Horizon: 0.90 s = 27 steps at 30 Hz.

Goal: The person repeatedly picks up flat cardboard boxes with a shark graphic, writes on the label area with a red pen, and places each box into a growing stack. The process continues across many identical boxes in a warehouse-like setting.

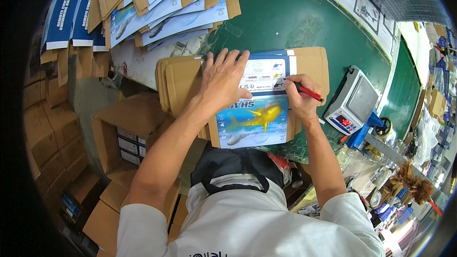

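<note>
A small stack of flattened cardboard toy boxes (251,121) lies before me at the edge of the green table. The top one shows a yellow shark on a blue sea, with a white printed panel (262,73) above it. My left hand (223,78) rests palm down on the stack, its fingers spread across the panel's left side. In my right hand (303,94) is a red and black marker pen (310,92), its tip end at the panel's right side beside small printed animal pictures. The fingers partly hide the tip.
Many flattened printed boxes (171,7) lie piled at the upper left. A digital scale (357,96) with a lit display stands on the green table (271,18) at right, beside a blue tape dispenser (367,128). An open carton (125,125) holding boxes stands at lower left.
</note>
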### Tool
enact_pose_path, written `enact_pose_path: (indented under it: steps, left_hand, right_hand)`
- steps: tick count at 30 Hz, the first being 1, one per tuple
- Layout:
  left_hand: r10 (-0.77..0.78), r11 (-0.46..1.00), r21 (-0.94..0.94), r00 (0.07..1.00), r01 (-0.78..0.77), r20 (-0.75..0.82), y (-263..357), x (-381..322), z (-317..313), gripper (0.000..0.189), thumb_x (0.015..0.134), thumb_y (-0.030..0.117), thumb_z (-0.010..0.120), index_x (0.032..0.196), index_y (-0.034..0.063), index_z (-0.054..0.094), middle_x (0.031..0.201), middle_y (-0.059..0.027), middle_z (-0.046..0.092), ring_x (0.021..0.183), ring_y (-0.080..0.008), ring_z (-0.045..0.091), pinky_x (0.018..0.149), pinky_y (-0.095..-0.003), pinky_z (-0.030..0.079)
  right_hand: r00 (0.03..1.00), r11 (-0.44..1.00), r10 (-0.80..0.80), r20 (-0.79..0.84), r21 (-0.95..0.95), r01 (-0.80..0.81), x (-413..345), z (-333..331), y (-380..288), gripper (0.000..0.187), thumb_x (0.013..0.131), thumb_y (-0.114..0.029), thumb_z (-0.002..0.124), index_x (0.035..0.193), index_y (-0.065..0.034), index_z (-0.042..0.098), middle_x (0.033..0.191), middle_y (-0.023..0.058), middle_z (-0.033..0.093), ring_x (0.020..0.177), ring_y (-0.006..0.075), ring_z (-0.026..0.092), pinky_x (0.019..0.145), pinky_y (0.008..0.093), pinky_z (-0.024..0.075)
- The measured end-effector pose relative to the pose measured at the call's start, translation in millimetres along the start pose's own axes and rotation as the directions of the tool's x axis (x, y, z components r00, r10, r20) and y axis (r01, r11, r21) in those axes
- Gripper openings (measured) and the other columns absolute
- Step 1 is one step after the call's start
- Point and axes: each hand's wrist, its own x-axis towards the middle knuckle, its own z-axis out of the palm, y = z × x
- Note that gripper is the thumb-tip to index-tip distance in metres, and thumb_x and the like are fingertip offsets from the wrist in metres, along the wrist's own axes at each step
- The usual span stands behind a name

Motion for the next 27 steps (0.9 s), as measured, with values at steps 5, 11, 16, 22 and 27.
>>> enact_pose_path:
  steps: [5,11,16,22,27]
  left_hand:
    - [0.007,1.000,-0.008,1.000,-0.007,-0.003,2,0,1,0.113,0.069,0.033,0.099,0.165,0.0102,0.043,0.163,-0.0223,0.049,0.156,-0.0444,0.039,0.130,-0.0641,0.025]
    - [-0.001,1.000,-0.011,1.000,0.001,0.000,4,0,0,0.112,0.069,0.031,0.099,0.164,0.0110,0.044,0.163,-0.0208,0.050,0.155,-0.0426,0.040,0.130,-0.0635,0.024]
    - [0.000,1.000,-0.008,1.000,0.000,-0.029,5,1,0,0.108,0.066,0.030,0.101,0.160,0.0108,0.051,0.156,-0.0172,0.055,0.148,-0.0370,0.048,0.125,-0.0592,0.032]
    - [0.006,0.999,0.044,0.994,-0.001,-0.113,13,0,-8,0.101,0.061,0.030,0.103,0.150,0.0096,0.059,0.142,-0.0133,0.062,0.132,-0.0340,0.057,0.110,-0.0509,0.042]
    - [0.016,1.000,-0.017,0.994,-0.018,-0.105,25,-12,-35,0.079,0.073,0.026,0.098,0.141,0.0079,0.063,0.125,-0.0136,0.069,0.118,-0.0347,0.064,0.106,-0.0481,0.045]
  right_hand:
    - [1.000,0.999,0.020,0.009,0.025,-0.020,-1,0,2,0.008,0.088,-0.007,0.074,0.089,0.0005,0.076,0.080,0.0142,0.076,0.070,0.0236,0.073,0.067,0.0343,0.0572]
    - [1.000,1.000,-0.005,0.018,0.016,0.005,-1,0,6,0.012,0.089,-0.010,0.077,0.093,0.0015,0.077,0.079,0.0104,0.075,0.068,0.0170,0.069,0.066,0.0304,0.0549]
    - [1.000,1.000,-0.020,-0.020,0.006,0.020,-3,1,8,0.010,0.088,-0.008,0.076,0.091,0.0013,0.076,0.077,0.0114,0.074,0.066,0.0191,0.069,0.064,0.0318,0.0542]
    - [0.981,0.971,0.137,-0.135,0.215,-0.106,-8,4,9,0.005,0.090,-0.003,0.076,0.091,0.0021,0.076,0.076,0.0064,0.073,0.066,0.0124,0.067,0.062,0.0283,0.0529]
    - [0.947,0.870,0.273,-0.168,0.462,-0.169,-7,-10,-15,0.004,0.091,0.000,0.073,0.094,0.0036,0.074,0.076,0.0060,0.071,0.061,0.0110,0.063,0.059,0.0262,0.0504]
